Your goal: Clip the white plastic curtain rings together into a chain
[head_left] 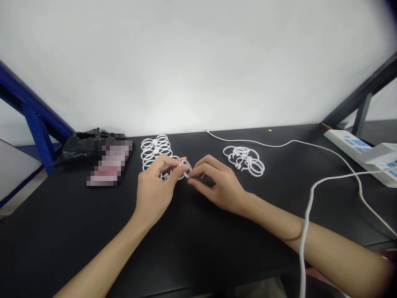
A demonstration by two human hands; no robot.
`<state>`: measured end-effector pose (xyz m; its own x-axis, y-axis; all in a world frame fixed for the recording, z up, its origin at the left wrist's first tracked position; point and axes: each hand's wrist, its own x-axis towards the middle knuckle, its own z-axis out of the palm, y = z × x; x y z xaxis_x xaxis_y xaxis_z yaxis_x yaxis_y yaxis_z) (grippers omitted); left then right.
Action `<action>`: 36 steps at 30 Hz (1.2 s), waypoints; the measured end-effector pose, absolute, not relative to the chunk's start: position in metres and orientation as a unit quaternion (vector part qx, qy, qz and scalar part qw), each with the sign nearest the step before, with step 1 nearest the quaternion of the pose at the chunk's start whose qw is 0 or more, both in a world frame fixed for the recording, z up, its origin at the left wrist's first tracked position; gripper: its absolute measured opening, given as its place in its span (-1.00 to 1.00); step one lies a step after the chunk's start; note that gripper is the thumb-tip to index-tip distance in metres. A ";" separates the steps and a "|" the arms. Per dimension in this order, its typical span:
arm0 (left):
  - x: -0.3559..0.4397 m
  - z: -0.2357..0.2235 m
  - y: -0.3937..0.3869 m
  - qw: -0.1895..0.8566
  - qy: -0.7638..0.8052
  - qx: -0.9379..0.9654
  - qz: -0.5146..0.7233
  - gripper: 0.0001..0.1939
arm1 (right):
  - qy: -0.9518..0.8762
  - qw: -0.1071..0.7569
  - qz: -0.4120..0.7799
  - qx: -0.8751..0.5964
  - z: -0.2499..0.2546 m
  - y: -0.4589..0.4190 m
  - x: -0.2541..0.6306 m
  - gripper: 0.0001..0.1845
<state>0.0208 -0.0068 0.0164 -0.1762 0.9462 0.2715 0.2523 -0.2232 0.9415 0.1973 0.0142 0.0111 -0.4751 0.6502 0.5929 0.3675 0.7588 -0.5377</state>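
Note:
Between both hands is a white plastic ring, held up just above the black table. My left hand pinches its left side between thumb and fingers. The fingertips of my right hand close on the ring's right edge. Behind and partly under my left hand, several matching white rings with small clips lie in two neat columns; the nearest are partly hidden by the hand. To the right of my right hand lies a loose, overlapping pile of the same rings.
At the left lie a black plastic bag and a pixelated flat item. A white cable crosses the black table; another hangs over my right forearm. A white-and-blue box-like object sits at the right. A white wall stands behind.

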 end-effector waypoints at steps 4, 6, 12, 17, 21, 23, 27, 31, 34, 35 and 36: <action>0.008 0.016 0.003 0.305 0.548 0.544 0.557 -0.76 | -0.851 0.404 0.159 -0.295 0.014 0.029 0.182 -0.93; -0.003 0.016 0.010 0.263 0.563 0.548 0.560 -0.78 | -0.871 0.376 0.128 -0.291 0.018 0.041 0.176 -0.90; -0.045 0.010 0.039 0.171 0.590 0.458 0.642 -0.65 | -0.929 0.198 0.026 -0.312 0.020 0.079 0.157 -0.86; -0.055 0.011 0.044 0.170 0.596 0.432 0.655 -0.66 | -0.938 0.150 -0.018 -0.311 0.012 0.091 0.143 -0.84; -0.050 0.014 0.041 0.168 0.587 0.451 0.651 -0.66 | -0.940 0.137 -0.039 -0.310 0.014 0.089 0.135 -0.81; -0.049 0.015 0.040 0.166 0.586 0.458 0.648 -0.66 | -0.940 0.125 -0.053 -0.312 0.016 0.087 0.132 -0.79; -0.049 0.016 0.039 0.168 0.587 0.459 0.646 -0.67 | -0.939 0.119 -0.065 -0.316 0.018 0.084 0.131 -0.79; -0.050 0.015 0.039 0.167 0.585 0.463 0.644 -0.67 | -0.937 0.124 -0.060 -0.320 0.018 0.082 0.135 -0.77; -0.049 0.015 0.039 0.162 0.589 0.469 0.638 -0.67 | -0.936 0.123 -0.045 -0.326 0.019 0.080 0.137 -0.79; -0.048 0.015 0.039 0.160 0.591 0.471 0.636 -0.66 | -0.936 0.125 -0.040 -0.327 0.020 0.079 0.138 -0.79; -0.048 0.015 0.039 0.157 0.593 0.471 0.634 -0.66 | -0.935 0.129 -0.036 -0.329 0.020 0.077 0.139 -0.80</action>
<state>-0.0479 0.0390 0.0147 -0.5066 0.7574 0.4119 0.3597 -0.2486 0.8994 0.1391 0.0775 0.0203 -0.7503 0.6058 0.2649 0.6245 0.7808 -0.0167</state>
